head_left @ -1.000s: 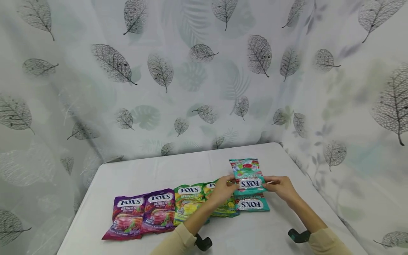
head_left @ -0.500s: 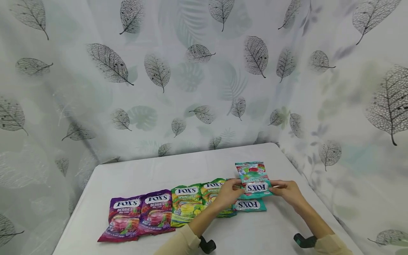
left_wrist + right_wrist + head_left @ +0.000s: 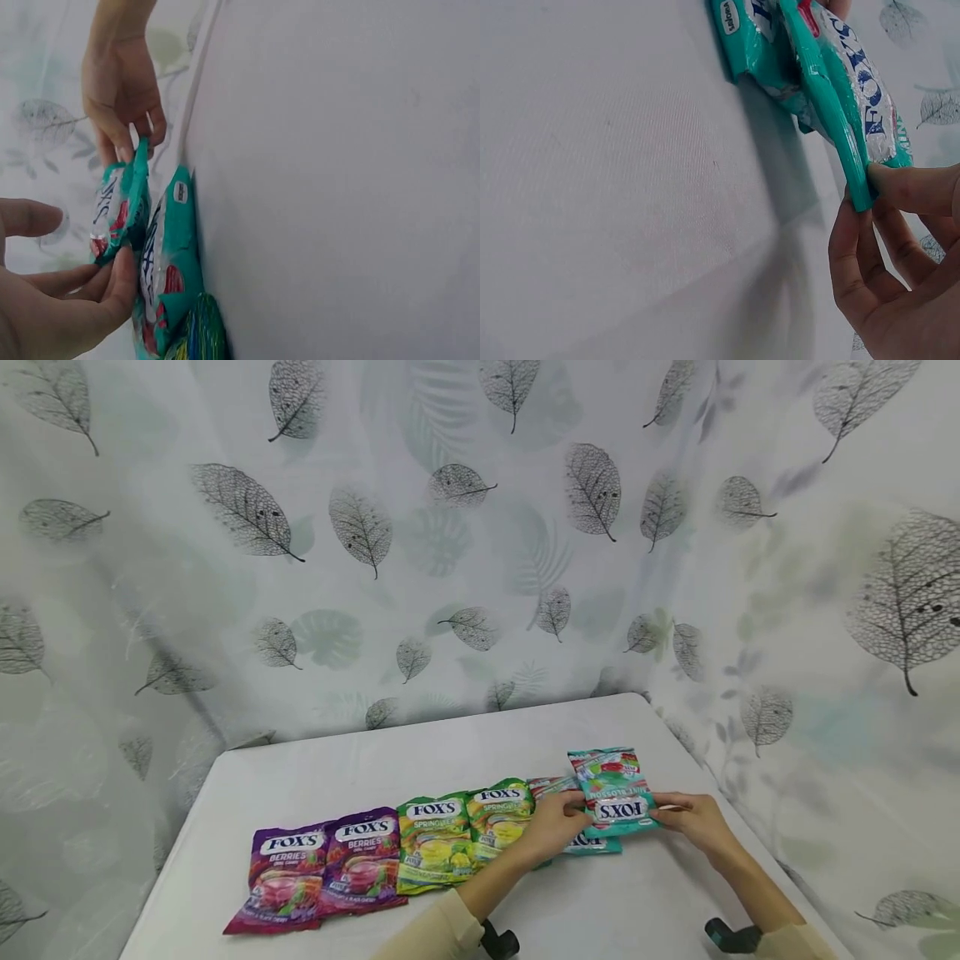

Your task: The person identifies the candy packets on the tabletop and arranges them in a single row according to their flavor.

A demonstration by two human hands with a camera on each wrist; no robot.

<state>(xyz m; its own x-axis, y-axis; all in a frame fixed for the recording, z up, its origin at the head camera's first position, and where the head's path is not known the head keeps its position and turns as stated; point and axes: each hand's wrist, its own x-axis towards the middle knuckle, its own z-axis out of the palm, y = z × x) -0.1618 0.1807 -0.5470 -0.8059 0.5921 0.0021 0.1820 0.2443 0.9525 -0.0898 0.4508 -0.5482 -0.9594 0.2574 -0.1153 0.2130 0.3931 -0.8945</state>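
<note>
A teal Fox's mint candy bag (image 3: pixel 613 789) is held raised and tilted, its printing upside down in the head view. My right hand (image 3: pixel 697 827) pinches its near right corner between thumb and fingers, as the right wrist view shows. My left hand (image 3: pixel 555 827) is at its left edge. In the left wrist view the left fingertips (image 3: pixel 124 262) touch the bag's edge, while the thumb stands apart from it. Beneath and to the left lies a second teal mint bag (image 3: pixel 169 262), partly covered by the raised bag and my left hand.
Left of the mint bags, two yellow-green spring tea bags (image 3: pixel 435 843) and two purple berries bags (image 3: pixel 288 877) lie side by side, slightly overlapping, on the white table (image 3: pixel 420 760). A leaf-patterned curtain (image 3: pixel 450 568) hangs behind and along both sides.
The raised mint bag has moved to the right with both hands, uncovering more of the mint bag below. The left thumb's release is not visible in the earlier frames. The other bags keep their arrangement.
</note>
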